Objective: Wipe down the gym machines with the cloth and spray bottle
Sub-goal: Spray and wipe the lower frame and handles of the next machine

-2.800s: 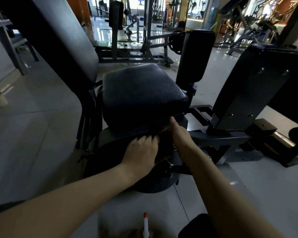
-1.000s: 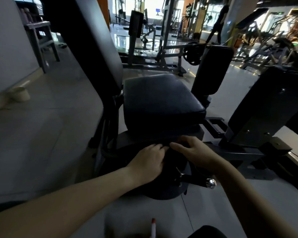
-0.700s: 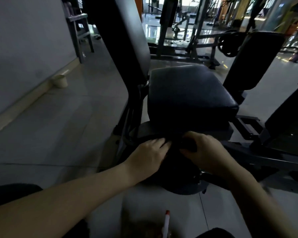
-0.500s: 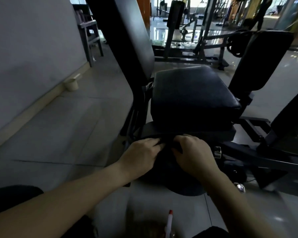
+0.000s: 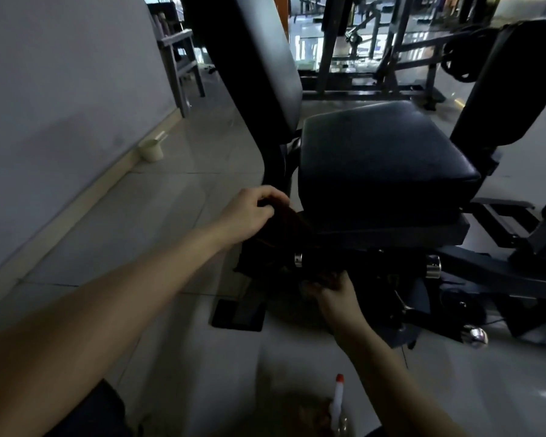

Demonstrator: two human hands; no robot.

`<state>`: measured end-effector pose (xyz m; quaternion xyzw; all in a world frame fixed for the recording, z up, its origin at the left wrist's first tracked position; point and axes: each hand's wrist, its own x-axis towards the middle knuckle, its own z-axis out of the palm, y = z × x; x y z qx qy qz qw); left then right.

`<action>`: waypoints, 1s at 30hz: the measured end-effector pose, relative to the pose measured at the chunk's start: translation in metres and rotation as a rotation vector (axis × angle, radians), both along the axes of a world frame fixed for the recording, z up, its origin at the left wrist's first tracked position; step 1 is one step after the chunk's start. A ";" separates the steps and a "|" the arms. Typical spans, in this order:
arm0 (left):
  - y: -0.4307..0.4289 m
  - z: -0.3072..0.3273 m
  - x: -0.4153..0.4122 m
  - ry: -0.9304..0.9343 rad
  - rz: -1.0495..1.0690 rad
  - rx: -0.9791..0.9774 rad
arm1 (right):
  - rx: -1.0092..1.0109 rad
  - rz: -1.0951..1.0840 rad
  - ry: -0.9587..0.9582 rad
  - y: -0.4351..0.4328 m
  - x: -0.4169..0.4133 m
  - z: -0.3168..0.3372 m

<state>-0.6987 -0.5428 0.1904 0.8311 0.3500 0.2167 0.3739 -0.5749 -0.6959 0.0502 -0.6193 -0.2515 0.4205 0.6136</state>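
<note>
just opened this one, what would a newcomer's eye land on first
Two bare hands hold a dark cloth at the centre: the left hand grips its upper end beside the black seat pad, the right hand pinches its lower end below. A red-tipped spray bottle shows at the bottom edge.

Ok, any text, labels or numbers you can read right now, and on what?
None can be read.
The spray bottle is blurred at the bottom edge, so any label on it is unreadable.
The seat, backrest and cloth show no lettering.
</note>
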 end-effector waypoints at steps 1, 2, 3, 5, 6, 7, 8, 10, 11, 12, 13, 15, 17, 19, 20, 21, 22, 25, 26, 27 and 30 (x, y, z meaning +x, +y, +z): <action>0.007 -0.002 0.000 -0.024 0.023 0.023 | 0.007 -0.048 0.107 0.008 -0.004 0.001; 0.013 -0.003 -0.001 -0.050 0.047 0.039 | -0.001 -0.092 0.178 0.015 -0.007 0.002; 0.017 -0.005 -0.003 -0.060 0.065 0.048 | -0.020 -0.121 0.218 0.021 -0.010 0.001; 0.029 -0.006 -0.005 -0.058 0.056 0.100 | -0.063 -0.135 0.199 0.029 -0.014 0.000; 0.032 -0.005 -0.005 -0.042 0.041 0.143 | -0.066 -0.129 0.166 0.030 -0.016 0.002; 0.033 -0.004 -0.005 -0.023 0.025 0.189 | -0.056 -0.123 0.116 0.029 -0.016 0.003; 0.034 -0.004 -0.006 -0.006 0.013 0.245 | -0.044 -0.112 0.044 0.028 -0.018 0.005; 0.036 -0.005 -0.009 0.013 0.008 0.358 | -0.043 -0.099 -0.102 0.025 -0.025 0.000; 0.037 -0.009 -0.013 0.026 -0.009 0.357 | -0.089 -0.081 -0.183 0.021 -0.030 -0.011; 0.036 -0.015 -0.017 0.042 -0.061 0.311 | -0.164 -0.025 -0.300 0.013 -0.038 -0.022; 0.031 -0.021 -0.021 0.078 -0.139 0.243 | -0.269 0.060 -0.444 0.004 -0.047 -0.042; 0.020 -0.036 -0.027 0.194 -0.308 0.193 | -0.379 0.273 -0.573 -0.014 -0.067 -0.075; 0.009 -0.043 -0.028 0.253 -0.394 0.234 | -0.402 0.328 -0.516 -0.020 -0.081 -0.086; 0.005 -0.041 -0.029 0.285 -0.404 0.207 | -0.371 0.334 -0.530 -0.008 -0.081 -0.083; 0.003 -0.038 -0.030 0.308 -0.422 0.173 | -0.340 0.335 -0.554 0.000 -0.079 -0.080; 0.000 -0.036 -0.033 0.329 -0.458 0.140 | -0.300 0.305 -0.591 0.008 -0.077 -0.078; -0.005 -0.034 -0.036 0.345 -0.523 0.097 | -0.236 0.251 -0.602 0.015 -0.075 -0.077; -0.031 -0.035 -0.048 0.389 -0.725 -0.031 | -0.025 0.075 -0.543 0.027 -0.072 -0.077; -0.036 -0.035 -0.052 0.409 -0.742 0.012 | 0.029 0.047 -0.537 0.030 -0.073 -0.081; -0.034 -0.036 -0.053 0.415 -0.717 0.110 | 0.023 0.041 -0.539 0.032 -0.076 -0.083; 0.003 -0.033 -0.057 0.422 -0.474 0.379 | -0.261 0.221 -0.569 0.024 -0.089 -0.100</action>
